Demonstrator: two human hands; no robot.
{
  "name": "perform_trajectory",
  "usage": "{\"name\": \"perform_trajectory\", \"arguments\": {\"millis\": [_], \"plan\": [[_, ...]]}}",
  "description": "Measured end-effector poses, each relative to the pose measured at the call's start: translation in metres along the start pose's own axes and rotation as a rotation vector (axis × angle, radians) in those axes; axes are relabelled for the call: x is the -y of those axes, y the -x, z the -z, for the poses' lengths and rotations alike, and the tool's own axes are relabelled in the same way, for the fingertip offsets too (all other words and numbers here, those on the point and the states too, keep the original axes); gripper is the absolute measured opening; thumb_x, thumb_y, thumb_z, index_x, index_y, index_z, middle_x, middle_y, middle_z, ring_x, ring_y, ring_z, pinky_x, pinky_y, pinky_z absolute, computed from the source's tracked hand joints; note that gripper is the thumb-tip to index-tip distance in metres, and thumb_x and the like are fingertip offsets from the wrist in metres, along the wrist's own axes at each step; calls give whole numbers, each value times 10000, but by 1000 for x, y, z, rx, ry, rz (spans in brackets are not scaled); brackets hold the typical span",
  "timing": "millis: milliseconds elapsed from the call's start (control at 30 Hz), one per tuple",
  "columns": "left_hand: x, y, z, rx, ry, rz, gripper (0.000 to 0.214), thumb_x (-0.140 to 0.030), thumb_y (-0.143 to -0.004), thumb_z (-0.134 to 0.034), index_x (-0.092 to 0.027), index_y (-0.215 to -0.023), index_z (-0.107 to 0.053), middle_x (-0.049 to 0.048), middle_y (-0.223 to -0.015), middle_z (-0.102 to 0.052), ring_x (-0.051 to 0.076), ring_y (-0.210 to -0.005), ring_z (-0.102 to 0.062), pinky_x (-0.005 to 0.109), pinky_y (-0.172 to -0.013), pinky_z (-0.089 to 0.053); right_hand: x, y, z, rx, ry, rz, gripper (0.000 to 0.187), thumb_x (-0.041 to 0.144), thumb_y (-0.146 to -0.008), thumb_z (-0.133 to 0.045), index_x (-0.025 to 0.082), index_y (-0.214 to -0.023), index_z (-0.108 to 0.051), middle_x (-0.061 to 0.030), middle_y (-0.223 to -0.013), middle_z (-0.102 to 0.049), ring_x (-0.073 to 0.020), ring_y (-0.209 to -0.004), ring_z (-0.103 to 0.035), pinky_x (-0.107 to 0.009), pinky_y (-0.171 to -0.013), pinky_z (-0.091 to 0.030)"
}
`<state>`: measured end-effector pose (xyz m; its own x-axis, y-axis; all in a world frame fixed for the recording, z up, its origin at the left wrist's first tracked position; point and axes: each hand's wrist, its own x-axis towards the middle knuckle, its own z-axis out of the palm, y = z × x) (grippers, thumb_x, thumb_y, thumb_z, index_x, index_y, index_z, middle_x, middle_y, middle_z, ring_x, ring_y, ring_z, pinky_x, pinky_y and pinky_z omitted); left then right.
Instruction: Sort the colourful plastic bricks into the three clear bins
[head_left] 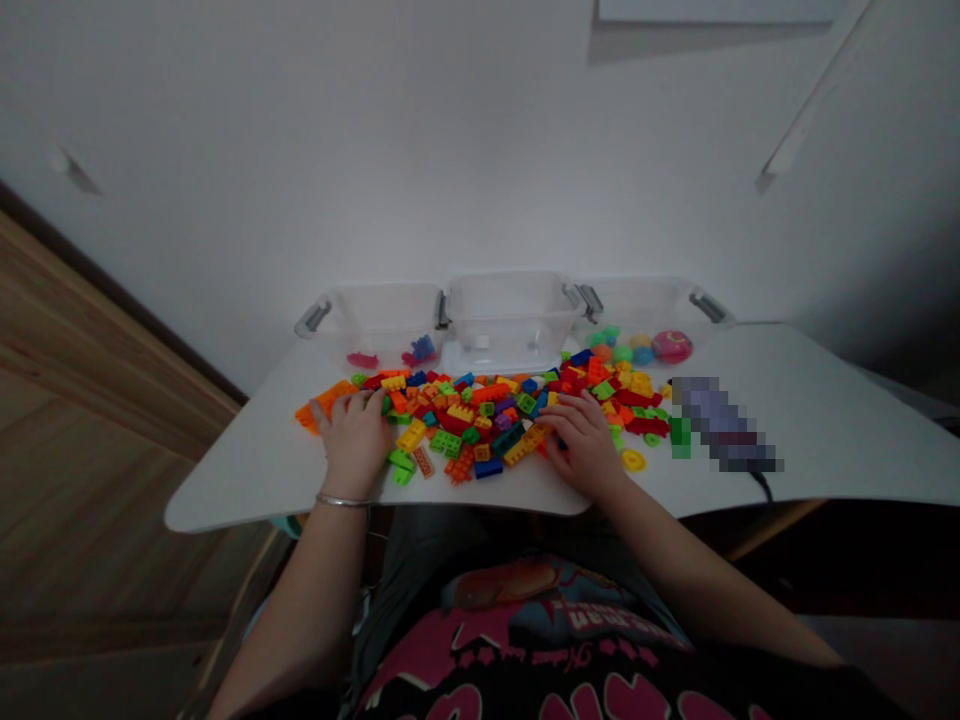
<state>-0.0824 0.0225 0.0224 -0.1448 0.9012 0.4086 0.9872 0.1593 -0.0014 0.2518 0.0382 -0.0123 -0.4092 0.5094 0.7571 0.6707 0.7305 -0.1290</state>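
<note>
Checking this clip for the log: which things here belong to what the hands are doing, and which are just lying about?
With the hands: left hand, right hand, coloured plastic building bricks, clear plastic bins.

Lying about: blurred-out object, white table, wooden panel.

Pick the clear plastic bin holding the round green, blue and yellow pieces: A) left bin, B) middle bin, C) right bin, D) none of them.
C: the right bin holds the round pieces, while the left bin shows red and blue bricks.
</note>
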Motion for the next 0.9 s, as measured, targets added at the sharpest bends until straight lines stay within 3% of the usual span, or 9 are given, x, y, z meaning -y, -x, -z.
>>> {"name": "perform_trajectory", "arguments": {"millis": [267, 500, 600, 733, 800, 900], "plan": [[4, -6, -2, -31, 1, 12, 425, -215, -833, -520, -174, -1235, -653, 179, -1188, -642, 400, -1245, -461, 730, -1108, -124, 2, 2, -3, 13, 0, 42, 266, 135, -828, -587, 241, -1063, -653, -26, -1072, -723, -255, -1142, -571, -523, -1141, -368], [10, -10, 3, -174, 54, 46, 412, -352, -857, -561, -162, -1209, -656, 180, -1170, -629, 376, -1184, -500, 680, -1141, -103, 1, 4, -4, -2, 14, 39, 261, 142, -831, -589, 245, -1061, -657, -25, -1097, -721, -259, -1175, -557, -520, -1148, -366], [11, -7, 4, -221, 192, 84, 424, -413, -844, -580, -172, -1185, -654, 155, -1123, -641, 343, -1133, -540, 621, -1133, -205, 1, 4, -4, -1, 16, 37, 267, 139, -835, -582, 246, -1068, -657, -24, -1098, -721, -255, -1181, -555, -514, -1149, -367], [-4, 11, 1, -250, 468, 109, 424, -465, -845, -562, -169, -1140, -632, 120, -1080, -646, 289, -1063, -578, 480, -1005, -424, 2, 3, -3, -10, 1, 44, 276, 138, -836, -574, 247, -1075, -660, -28, -1087, -724, -250, -1180, -556, -511, -1147, -371], [-18, 24, -3, -250, 548, 65, 387, -460, -846, -565, -177, -1102, -632, 115, -1097, -634, 281, -1081, -576, 475, -1005, -432, 2, 3, -2, -14, -5, 45, 277, 141, -835, -575, 249, -1075, -663, -31, -1090, -724, -249, -1185, -555, -512, -1144, -378], [-37, 38, -6, -226, 625, -53, 292, -413, -826, -601, -200, -1020, -648, 134, -1301, -543, 287, -1245, -506, 468, -1062, -408, 2, 3, -2, -8, -22, 43, 289, 138, -835, -571, 255, -1081, -666, -30, -1090, -724, -249, -1185, -558, -521, -1132, -394]]}}
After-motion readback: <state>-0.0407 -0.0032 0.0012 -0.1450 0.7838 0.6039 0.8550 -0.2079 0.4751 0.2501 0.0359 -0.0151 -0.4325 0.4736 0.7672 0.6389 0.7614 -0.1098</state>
